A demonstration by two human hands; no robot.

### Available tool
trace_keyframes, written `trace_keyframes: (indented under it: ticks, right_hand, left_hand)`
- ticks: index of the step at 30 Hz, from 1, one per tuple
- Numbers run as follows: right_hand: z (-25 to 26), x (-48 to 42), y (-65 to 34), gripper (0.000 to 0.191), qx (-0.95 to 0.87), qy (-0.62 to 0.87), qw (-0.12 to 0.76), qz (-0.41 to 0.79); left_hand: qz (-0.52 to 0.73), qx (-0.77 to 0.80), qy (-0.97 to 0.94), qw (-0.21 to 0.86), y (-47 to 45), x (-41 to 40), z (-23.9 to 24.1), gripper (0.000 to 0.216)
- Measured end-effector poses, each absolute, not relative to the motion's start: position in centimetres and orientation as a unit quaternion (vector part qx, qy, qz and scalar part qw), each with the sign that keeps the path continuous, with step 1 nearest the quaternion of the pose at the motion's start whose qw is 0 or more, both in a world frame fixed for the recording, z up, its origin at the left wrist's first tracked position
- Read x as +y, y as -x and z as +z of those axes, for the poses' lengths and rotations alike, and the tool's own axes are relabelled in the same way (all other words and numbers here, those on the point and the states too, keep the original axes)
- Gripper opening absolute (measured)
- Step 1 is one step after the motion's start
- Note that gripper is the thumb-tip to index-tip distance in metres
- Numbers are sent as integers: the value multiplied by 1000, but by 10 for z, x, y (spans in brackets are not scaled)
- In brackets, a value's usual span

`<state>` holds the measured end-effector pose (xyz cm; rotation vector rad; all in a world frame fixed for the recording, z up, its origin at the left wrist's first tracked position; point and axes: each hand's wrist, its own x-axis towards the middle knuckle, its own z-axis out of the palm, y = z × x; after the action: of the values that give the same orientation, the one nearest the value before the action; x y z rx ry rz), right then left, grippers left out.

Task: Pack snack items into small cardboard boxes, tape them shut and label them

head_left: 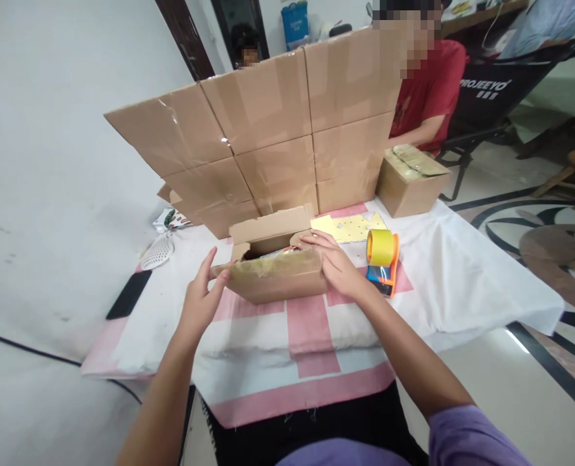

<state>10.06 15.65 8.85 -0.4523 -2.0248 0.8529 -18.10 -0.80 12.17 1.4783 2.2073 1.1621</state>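
Observation:
A small cardboard box (278,278) sits on the pink-and-white cloth (311,330), its far flap (268,226) standing up and its top partly uncovered. My left hand (201,301) presses its fingers against the box's left end. My right hand (333,262) lies on the box's right end, fingers over the near flap. Something shiny shows inside the box, too hidden to name.
A yellow tape roll in an orange-blue dispenser (383,259) stands right of the box. A tall cardboard screen (268,129) rises behind, with a taped box (411,178) at its right. A yellow sheet (350,226), white skimmer (157,252), black phone (129,294). A person in red (430,84) sits behind.

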Motion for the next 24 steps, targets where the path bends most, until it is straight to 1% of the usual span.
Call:
trace_keyframes:
  ticks: [3, 5, 8, 10, 12, 13, 15, 16, 18, 21, 22, 24]
  right_hand:
    - [80, 167, -95, 39, -780, 196, 429, 410]
    - [78, 175, -95, 38, -728, 227, 448, 466]
    - [84, 177, -87, 54, -640, 273, 476, 537]
    - [88, 171, -81, 62, -632, 256, 492, 541]
    - [92, 161, -78, 61, -673, 222, 513, 484]
    - [92, 156, -78, 57, -703, 210, 517, 440]
    - [93, 149, -81, 47, -759, 200, 503, 361]
    - [93, 146, -83, 43, -778, 201, 491, 337]
    - [96, 142, -88, 38, -798, 210, 468, 316]
    - [102, 136, -102, 36, -821, 238, 441, 275]
    - [103, 135, -111, 36, -817, 259, 455, 243]
    - [99, 136, -134, 36, -762, 333, 530, 164]
  left_hand:
    - [471, 741, -455, 148, 177, 10, 110, 73]
    - [501, 723, -447, 165, 173, 20, 101, 71]
    - [505, 720, -449, 161, 170, 25, 92, 74]
    - [482, 720, -482, 131, 173, 24, 94, 80]
    - [429, 720, -543, 49, 177, 21, 100, 84]
    - [390, 718, -576, 0, 178, 20, 105, 80]
    - [291, 705, -644, -60, 175, 18, 117, 63]
    - [242, 697, -672, -65, 170, 17, 123, 58]
    - [171, 689, -702, -54, 154, 19, 135, 56]
    - [142, 702, -693, -78, 121, 24, 146, 47]
    - [143, 701, -693, -87, 111, 26, 147, 49]
    - [163, 688, -702, -82, 98, 29, 143, 53]
